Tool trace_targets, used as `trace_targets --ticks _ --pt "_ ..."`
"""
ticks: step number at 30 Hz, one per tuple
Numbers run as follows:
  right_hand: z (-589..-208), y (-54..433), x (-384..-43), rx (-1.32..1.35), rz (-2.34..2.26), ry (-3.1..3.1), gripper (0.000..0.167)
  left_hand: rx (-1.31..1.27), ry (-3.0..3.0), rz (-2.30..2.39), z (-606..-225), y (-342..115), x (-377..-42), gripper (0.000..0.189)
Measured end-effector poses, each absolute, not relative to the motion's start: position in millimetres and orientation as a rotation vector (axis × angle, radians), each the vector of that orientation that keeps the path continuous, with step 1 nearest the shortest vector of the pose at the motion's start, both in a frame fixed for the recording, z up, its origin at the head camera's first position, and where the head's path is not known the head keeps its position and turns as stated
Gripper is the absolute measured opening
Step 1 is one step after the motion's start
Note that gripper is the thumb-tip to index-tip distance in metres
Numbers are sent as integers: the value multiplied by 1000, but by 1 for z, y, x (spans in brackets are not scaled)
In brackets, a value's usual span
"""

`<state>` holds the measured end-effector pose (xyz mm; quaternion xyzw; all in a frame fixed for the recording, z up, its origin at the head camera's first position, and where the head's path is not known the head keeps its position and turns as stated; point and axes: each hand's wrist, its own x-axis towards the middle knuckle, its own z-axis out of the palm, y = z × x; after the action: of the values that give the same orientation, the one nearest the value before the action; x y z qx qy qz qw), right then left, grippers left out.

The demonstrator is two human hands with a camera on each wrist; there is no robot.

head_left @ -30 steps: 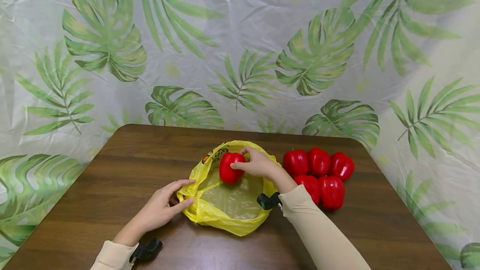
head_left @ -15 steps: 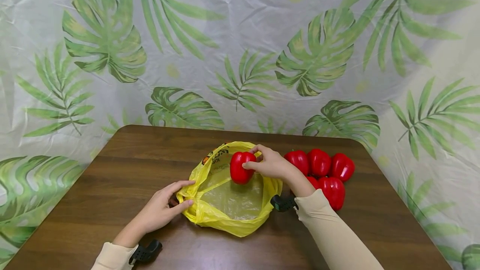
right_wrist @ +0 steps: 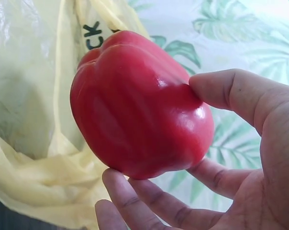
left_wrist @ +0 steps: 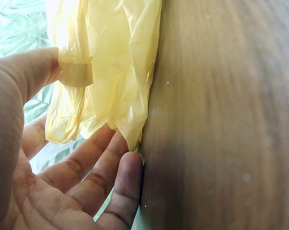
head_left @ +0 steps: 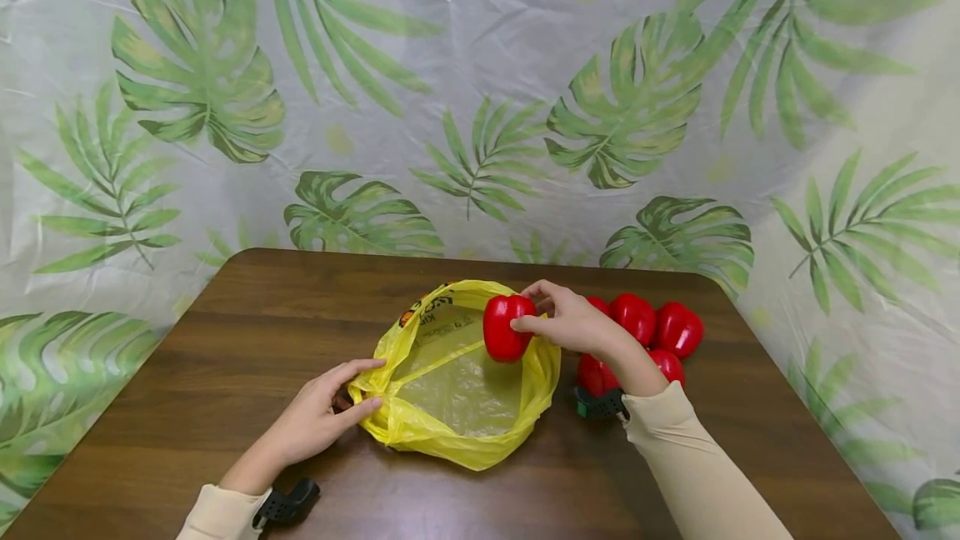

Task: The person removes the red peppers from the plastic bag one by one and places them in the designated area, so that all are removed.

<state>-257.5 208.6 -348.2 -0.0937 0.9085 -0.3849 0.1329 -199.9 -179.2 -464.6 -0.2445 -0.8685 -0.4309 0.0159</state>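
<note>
In the head view, my right hand (head_left: 566, 319) pinches a red bell pepper (head_left: 506, 329) between thumb and fingers. It holds the pepper up over the right side of a yellow plastic bag (head_left: 420, 436), whose mouth is spread wide. The right wrist view shows the thumb on one side of the pepper (right_wrist: 139, 105) and fingertips under it. At the bag's left side, my left hand (head_left: 322, 411) holds the rim, thumb and index fingertip over it. The left wrist view has the thumb tip behind thin yellow plastic (left_wrist: 120, 57), with the other fingers low against the bag.
Several more red bell peppers (head_left: 678, 329) stand grouped to the right of the bag, partly hidden by the right arm. Everything rests on a brown wooden table (head_left: 300, 307). A leaf-patterned cloth (head_left: 495, 65) hangs behind the table's far edge.
My right hand has moved to the right with the pepper, from over the bag's middle toward its right rim. The left hand and bag have stayed nearly still.
</note>
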Motion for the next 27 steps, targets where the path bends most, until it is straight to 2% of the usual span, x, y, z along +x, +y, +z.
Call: trace_targets --ticks 27 --pt "-331 266 -238 -191 -1181 2627 60 -753 -2701 -1333 -465 -179 -199 48"
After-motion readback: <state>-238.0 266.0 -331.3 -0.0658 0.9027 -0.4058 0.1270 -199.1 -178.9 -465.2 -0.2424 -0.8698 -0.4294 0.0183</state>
